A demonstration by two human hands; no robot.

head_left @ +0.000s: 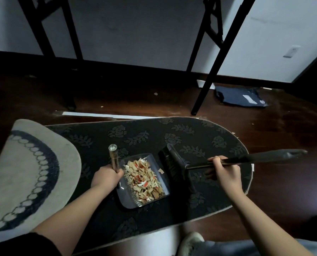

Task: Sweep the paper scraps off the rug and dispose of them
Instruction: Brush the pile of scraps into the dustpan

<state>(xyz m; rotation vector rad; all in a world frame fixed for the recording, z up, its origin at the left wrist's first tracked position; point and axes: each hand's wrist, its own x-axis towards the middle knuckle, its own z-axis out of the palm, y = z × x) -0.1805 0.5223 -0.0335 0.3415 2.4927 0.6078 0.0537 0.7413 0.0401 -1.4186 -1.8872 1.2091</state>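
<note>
Foremost, a dark oval rug (191, 137) with a leaf pattern covers the wood floor, a paler rug (24, 163) overlapping its left end. Next, the grey dustpan (128, 198) sits flat on it, left hand (106, 177) closed round its upright handle, likely to steady it. The brush (172, 165), handle clasped in the right hand (222, 170), stands at the pan's mouth to push litter inward. Paper scraps (144, 180) fill the pan; one lies at its lip. No legible writing anywhere.
</note>
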